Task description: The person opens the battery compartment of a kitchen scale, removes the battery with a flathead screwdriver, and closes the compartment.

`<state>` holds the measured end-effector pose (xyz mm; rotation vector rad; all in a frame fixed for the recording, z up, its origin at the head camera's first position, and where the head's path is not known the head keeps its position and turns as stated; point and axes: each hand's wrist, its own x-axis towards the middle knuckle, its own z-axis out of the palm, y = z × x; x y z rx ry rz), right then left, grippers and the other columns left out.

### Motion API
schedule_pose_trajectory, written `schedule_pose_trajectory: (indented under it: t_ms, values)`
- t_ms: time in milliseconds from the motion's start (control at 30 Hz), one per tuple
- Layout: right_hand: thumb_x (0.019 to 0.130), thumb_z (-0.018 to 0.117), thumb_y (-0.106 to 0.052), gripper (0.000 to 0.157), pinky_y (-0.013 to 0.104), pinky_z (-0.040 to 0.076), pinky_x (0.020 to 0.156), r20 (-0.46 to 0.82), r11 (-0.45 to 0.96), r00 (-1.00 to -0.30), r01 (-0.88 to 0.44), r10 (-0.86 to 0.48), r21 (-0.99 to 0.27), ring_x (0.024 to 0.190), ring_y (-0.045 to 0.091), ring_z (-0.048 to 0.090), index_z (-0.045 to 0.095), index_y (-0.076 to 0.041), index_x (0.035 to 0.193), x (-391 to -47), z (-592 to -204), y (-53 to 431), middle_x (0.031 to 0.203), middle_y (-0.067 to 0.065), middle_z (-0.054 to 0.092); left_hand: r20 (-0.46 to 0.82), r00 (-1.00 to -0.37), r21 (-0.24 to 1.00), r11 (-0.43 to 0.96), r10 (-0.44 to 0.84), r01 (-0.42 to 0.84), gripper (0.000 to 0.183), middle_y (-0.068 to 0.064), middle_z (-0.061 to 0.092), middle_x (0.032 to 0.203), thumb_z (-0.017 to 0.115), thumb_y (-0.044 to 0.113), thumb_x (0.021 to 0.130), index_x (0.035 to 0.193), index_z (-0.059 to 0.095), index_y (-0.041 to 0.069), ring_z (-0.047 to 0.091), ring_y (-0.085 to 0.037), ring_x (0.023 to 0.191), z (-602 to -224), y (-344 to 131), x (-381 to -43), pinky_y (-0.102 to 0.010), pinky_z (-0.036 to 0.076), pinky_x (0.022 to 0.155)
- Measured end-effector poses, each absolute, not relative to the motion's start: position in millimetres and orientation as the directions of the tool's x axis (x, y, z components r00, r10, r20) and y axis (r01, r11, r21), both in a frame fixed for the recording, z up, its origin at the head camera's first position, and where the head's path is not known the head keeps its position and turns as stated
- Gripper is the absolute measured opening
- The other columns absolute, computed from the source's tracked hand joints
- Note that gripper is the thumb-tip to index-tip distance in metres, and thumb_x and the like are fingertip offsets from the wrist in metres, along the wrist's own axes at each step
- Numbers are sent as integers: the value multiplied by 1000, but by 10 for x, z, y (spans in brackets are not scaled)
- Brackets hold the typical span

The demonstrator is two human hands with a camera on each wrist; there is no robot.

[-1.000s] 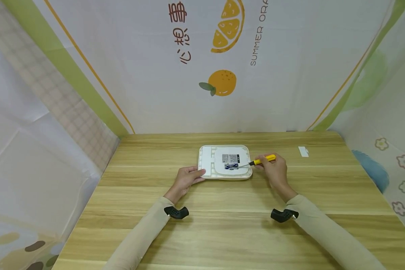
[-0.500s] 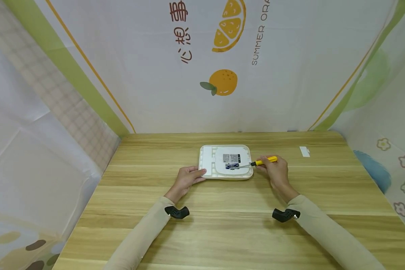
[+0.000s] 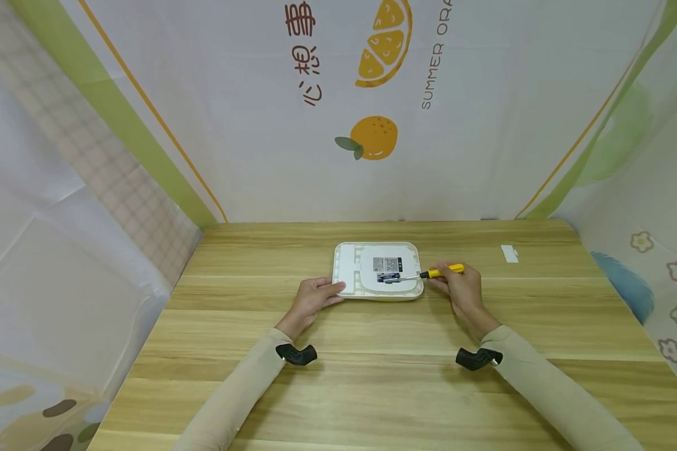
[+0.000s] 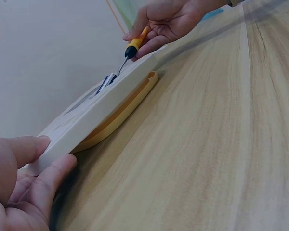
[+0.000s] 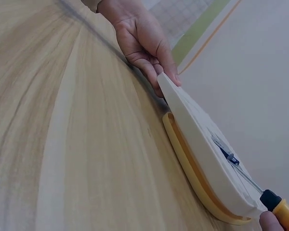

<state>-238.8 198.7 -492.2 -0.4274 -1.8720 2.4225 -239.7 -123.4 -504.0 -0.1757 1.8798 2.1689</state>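
A white rounded flat device (image 3: 346, 269) lies with its labelled face up on the table, and a yellow part (image 4: 135, 113) shows beneath it in both wrist views. Dark blue batteries (image 3: 387, 277) sit in its face, just below a grey printed label (image 3: 385, 264). My left hand (image 3: 309, 299) grips the device's near left corner, thumb on top and fingers beneath. In my right hand (image 3: 461, 289) is a yellow and black screwdriver (image 3: 446, 270), pinched by the handle. The metal tip reaches the right end of the batteries; whether it touches them is hard to tell.
A small white battery cover (image 3: 509, 254) lies on the wooden table (image 3: 372, 376) to the right, beyond my right hand. A printed cloth (image 3: 248, 156) hangs behind the table's far edge, with more cloth at both sides.
The screwdriver's handle end has dipped slightly, while its tip stays at the batteries. My left hand and the device hold their places.
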Motion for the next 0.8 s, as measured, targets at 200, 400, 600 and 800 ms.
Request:
schedule_pose_trajectory:
  t_ms: [200,400,600,800]
  values:
    - [104,56,0,12,33,61,91,-192,-268,-958,132,212,-954,78,8,73,55,7,114,-2411,-4913,1985,89,4,74,-261,-958,954,-119,115,-274,34,-22,71,108,69,-4,95,124,61,-19,71,-14,78,-5038,-1232,-2402,-29,65,83]
    - [104,56,-2,27,30,63,87,-203,-260,-956,144,212,-955,78,9,73,52,15,125,-2396,-4906,1995,90,4,74,-257,-960,955,-126,114,-270,34,-22,71,108,69,-4,95,124,61,-19,71,-14,80,-5057,-1232,-2399,-29,65,83]
    - [106,54,-6,31,31,61,91,-221,-287,-955,159,200,-945,80,9,74,50,15,129,-2379,-4868,2013,89,2,74,-242,-963,957,-134,116,-257,31,-17,72,104,68,-4,96,122,62,-18,72,-14,83,-5082,-1231,-2394,-28,65,82]
    - [106,56,-9,27,31,61,91,-201,-297,-961,139,190,-945,81,9,74,53,11,125,-2386,-4776,2074,90,1,74,-238,-965,957,-142,110,-253,32,-16,73,102,68,-5,96,124,61,-19,73,-15,84,-5072,-1230,-2392,-28,65,82]
